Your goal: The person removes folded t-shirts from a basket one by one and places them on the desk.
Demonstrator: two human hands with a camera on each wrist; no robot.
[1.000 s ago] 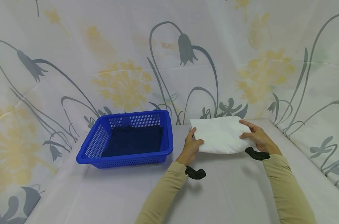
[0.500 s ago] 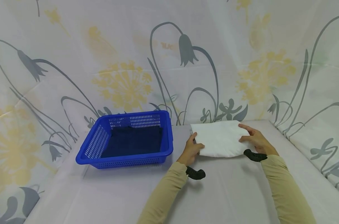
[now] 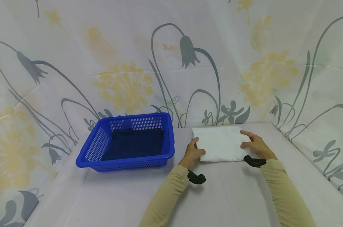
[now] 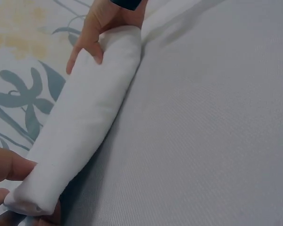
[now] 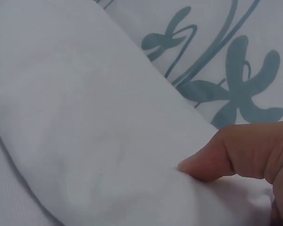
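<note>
A white folded cloth (image 3: pixel 220 144) lies flat and level over the right part of the table, its folded thickness showing along the near edge. My left hand (image 3: pixel 191 154) pinches its left end, thumb on top and fingertips beneath in the left wrist view (image 4: pixel 12 165). At the opposite end my right hand (image 3: pixel 259 147) grips the cloth, its thumb (image 5: pixel 210 160) pressing the upper face in the right wrist view. A dark shadow runs under the cloth's near edge; whether its whole underside touches the table is hidden.
Left of the cloth stands a blue plastic basket (image 3: pixel 169 138) with perforated walls, holding dark navy folded fabric (image 3: pixel 134 143). A pale cover spreads over the table (image 3: pixel 216 195). Behind and at the sides hangs a flower-printed curtain (image 3: pixel 126 47).
Both hands have lowered the white cloth toward the table, and it now looks flatter. My right hand has come down and slightly inward. The basket stays in place.
</note>
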